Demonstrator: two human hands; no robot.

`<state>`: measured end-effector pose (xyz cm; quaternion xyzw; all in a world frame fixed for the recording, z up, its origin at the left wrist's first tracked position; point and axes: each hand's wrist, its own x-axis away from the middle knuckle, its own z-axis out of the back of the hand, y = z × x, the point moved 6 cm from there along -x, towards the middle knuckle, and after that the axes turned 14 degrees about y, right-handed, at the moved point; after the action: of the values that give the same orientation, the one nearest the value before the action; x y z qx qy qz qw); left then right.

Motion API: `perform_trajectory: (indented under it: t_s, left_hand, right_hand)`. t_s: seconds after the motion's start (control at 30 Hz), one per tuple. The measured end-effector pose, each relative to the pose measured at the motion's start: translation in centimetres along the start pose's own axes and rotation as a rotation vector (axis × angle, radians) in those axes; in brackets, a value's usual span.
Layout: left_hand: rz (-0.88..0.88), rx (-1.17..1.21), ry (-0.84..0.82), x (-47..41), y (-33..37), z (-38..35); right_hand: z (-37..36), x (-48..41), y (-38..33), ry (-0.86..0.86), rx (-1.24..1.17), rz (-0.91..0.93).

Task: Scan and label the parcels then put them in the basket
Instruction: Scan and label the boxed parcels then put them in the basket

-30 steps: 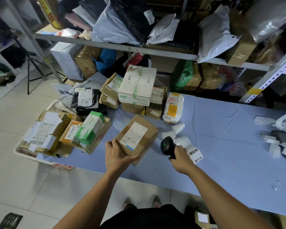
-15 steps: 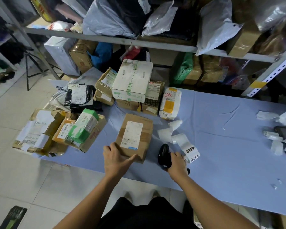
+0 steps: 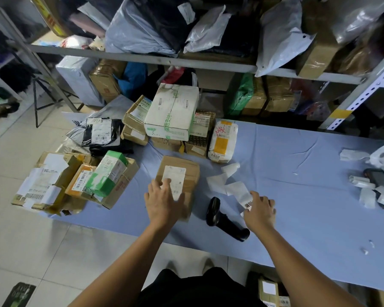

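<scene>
We saw the person's left hand (image 3: 164,202) lying palm down on a brown cardboard parcel (image 3: 186,173), its fingers straight and spread, the fingertips pressing on the parcel's white shipping label (image 3: 175,177). That parcel lay flat on the blue-covered table (image 3: 297,173), near its front edge and just right of the stacked boxes at the table's left end. The right hand (image 3: 261,210) sat further right, fingers bent down over the printed end of a curling white label strip (image 3: 233,188) and touching it; whether they pinched the strip we could not tell. Between the two hands a black handheld scanner (image 3: 224,220) lay on its side on the cloth, touched by neither hand.

Behind the parcel stood a heap of others: a white carton with green print (image 3: 173,111) on top of brown boxes, a white and yellow bag marked 1820 (image 3: 223,140) beside them, and a black poly bag (image 3: 102,134) to the left. A green and white box (image 3: 108,171) rested on the left-hand stack. At the table's far right we noted a dark device (image 3: 376,177) among paper scraps. A metal shelf (image 3: 142,59) loaded with poly bags ran above.
</scene>
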<state>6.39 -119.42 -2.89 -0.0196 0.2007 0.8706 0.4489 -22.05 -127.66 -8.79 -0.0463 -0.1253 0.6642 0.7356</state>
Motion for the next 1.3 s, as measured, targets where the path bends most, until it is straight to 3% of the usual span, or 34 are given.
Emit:
perform_trajectory:
  t_s: [0.1, 0.23, 0.37, 0.43, 0.63, 0.93, 1.3]
  left_hand:
    - [-0.044, 0.063, -0.008, 0.1, 2.3, 0.0]
    - [-0.09, 0.065, -0.086, 0.5, 4.5, -0.7]
    - [-0.128, 0.067, -0.126, 1.1, 5.6, -1.5]
    - [-0.107, 0.113, -0.116, 1.4, 6.2, -1.5]
    - [-0.306, 0.46, -0.208, 2.3, 11.4, -2.4]
    - [-0.395, 0.498, -0.171, 2.0, 13.3, -3.8]
    - [-0.527, 0.424, -0.179, 2.1, 13.9, -3.9]
  right_hand:
    - [0.0, -0.3, 1.2, -0.052, 0.085, -0.099]
    - [0.0, -0.4, 2.2, -0.03, -0.053, -0.208]
    - [0.3, -0.8, 3.0, 0.053, -0.319, -0.219]
    - [1.2, -0.8, 2.2, 0.069, -0.564, -0.204]
    - [3.5, -0.4, -0.9, 0.061, -0.989, -0.116]
    - [4.8, 0.2, -2.9, -0.051, -1.048, 0.073]
    - [6.0, 0.5, -2.7, 0.044, -0.881, 0.209]
